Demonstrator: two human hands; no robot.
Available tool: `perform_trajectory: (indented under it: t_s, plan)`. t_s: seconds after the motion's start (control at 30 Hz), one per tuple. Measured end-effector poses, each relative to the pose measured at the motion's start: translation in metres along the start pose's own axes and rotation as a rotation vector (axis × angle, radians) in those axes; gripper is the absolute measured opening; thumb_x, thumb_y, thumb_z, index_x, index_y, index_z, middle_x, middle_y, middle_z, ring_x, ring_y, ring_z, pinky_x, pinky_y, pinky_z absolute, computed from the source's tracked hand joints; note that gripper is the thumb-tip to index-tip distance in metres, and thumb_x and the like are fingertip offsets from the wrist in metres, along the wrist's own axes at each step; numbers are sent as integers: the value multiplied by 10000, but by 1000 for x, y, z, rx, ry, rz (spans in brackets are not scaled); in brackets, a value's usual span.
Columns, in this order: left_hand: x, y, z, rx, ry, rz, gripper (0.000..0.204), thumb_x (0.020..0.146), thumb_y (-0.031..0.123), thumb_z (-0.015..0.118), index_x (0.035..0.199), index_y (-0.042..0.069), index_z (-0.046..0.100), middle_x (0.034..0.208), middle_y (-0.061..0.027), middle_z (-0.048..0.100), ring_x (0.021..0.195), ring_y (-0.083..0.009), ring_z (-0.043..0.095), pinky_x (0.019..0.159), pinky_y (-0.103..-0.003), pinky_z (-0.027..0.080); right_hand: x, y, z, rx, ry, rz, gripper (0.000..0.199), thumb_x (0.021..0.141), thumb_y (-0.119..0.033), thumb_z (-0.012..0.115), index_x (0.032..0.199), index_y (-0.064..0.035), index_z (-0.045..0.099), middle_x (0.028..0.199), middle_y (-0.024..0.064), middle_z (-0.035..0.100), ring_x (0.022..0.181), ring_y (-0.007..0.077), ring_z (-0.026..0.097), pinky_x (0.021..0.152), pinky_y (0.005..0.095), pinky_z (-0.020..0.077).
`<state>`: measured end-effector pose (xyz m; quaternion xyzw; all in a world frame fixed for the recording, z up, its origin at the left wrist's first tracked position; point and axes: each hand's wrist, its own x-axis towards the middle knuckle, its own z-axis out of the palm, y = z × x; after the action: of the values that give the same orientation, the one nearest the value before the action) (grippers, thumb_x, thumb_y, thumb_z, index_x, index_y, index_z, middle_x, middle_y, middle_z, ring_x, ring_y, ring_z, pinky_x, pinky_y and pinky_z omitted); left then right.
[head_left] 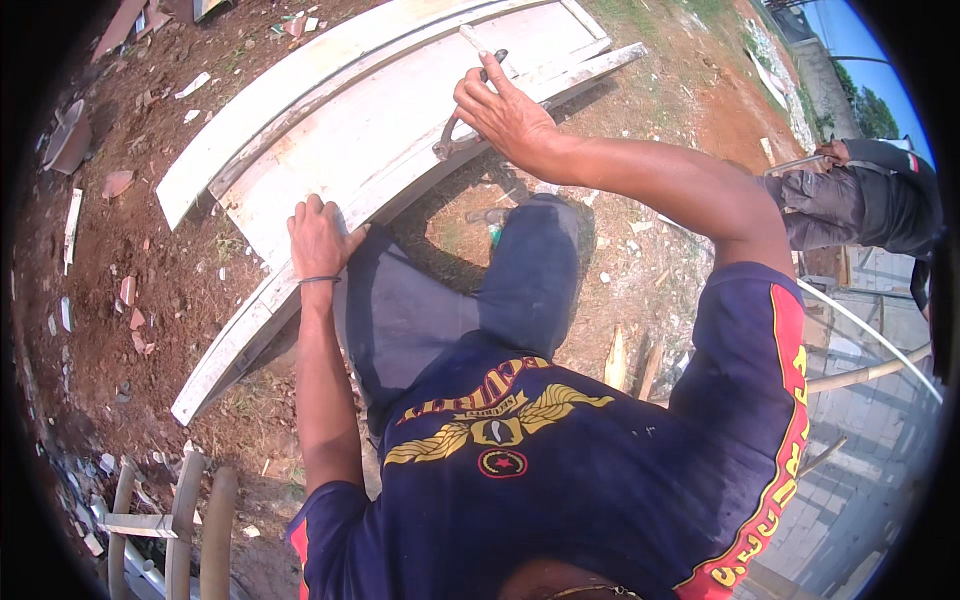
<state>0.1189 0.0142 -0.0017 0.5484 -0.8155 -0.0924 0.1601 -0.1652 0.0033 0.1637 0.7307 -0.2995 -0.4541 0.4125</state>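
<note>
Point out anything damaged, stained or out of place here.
The white wooden panel under the left hand looks worn, its near edge dirty and marked. Left of it, broken reddish fragments and white scraps litter the soil, looking like debris rather than anything placed.

Ground (190, 310): brown soil, patchy dry grass. On it: reddish brick fragments (118, 184), pale strip (73, 230), brownish container (68, 142), split wood piece (616, 360).

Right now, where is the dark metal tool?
In the head view, the dark metal tool is upper centre, in the right hand, at the near edge of the white panel, right of the left hand.
</note>
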Motion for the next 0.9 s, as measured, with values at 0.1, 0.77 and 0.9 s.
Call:
perform_trajectory:
  t_s: [0.1, 0.77, 0.9]
  plan:
    - [0, 0, 1, -4, 7, -8, 420, 653, 351, 823, 854, 15, 672, 957, -115, 531, 940, -282, 499, 837, -398, 413, 5, -3, -11, -8, 3, 11, 566, 903, -344, 564, 1367, -39, 459, 1265, 154, 434, 1309, 330, 359, 1113, 674, 167]
    - [-6, 1, -2, -75, -7, 27, 435, 633, 353, 841, 841, 15, 661, 912, -92, 513, 915, -270, 481, 831, -396, 399, 14, 9, 37, 262, 122, -4, 167, 917, -206, 582, 963, -46, 597, 775, 51, 590, 718, 156, 559, 721, 315, 432]
    - [-5, -2, 1, -82, -29, -3, 441, 617, 347, 847, 849, 19, 665, 899, -91, 517, 919, -274, 491, 846, -395, 405, 7, 0, 115, 597, 194, 88, 247, 845, -111, 604, 1082, -103, 534, 896, 77, 610, 826, 222, 609, 746, 379, 449]
